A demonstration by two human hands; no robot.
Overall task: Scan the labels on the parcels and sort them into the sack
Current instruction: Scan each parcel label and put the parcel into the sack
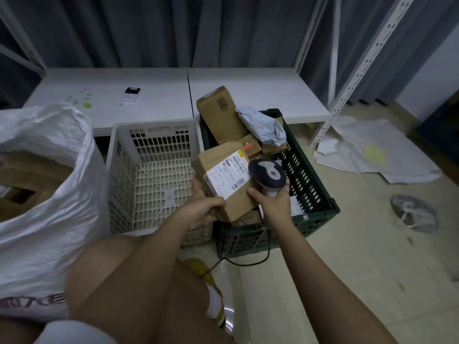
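Here the left hand [202, 207] is gripping a labelled cardboard parcel [223, 177], the right hand [274, 203] is gripping a barcode scanner [268, 173] just beside its label [227, 176].

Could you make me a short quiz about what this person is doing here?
1. True or false: the right hand holds a barcode scanner.
2. Which hand grips the labelled cardboard parcel?
3. Where do cardboard parcels already lie: A) white basket, B) white sack, C) white table?

Key: 1 true; 2 the left hand; 3 B.
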